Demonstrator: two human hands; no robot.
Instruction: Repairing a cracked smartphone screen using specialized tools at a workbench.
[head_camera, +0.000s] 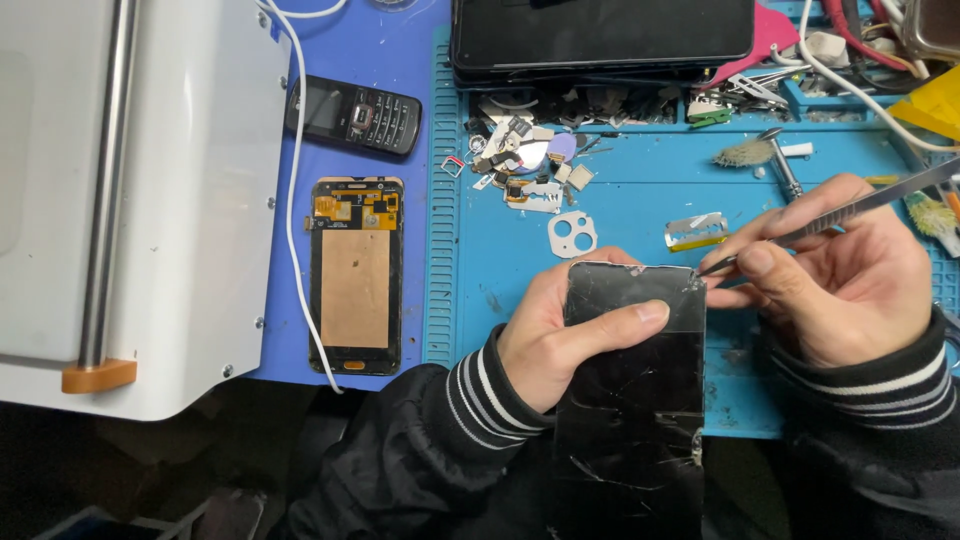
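1. Cracked dark screen (632, 390), nearest, overhanging the blue mat (640, 200), grasped by the left hand (560, 335), thumb across the glass.
2. Right hand (830, 270) pinches tweezers (850, 210); tip at the screen's far right corner.
3. Farther left: opened phone (356, 275), keypad phone (353, 113).

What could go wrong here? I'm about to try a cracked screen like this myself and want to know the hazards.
1. The cracked screen panel is gripped in the bare left hand; loose glass could cut the thumb lying across it.
2. The tweezers in the right hand work at the panel's top corner; a slip might jab the left fingers.
3. The small parts lie loose on the blue mat and could scatter if bumped.
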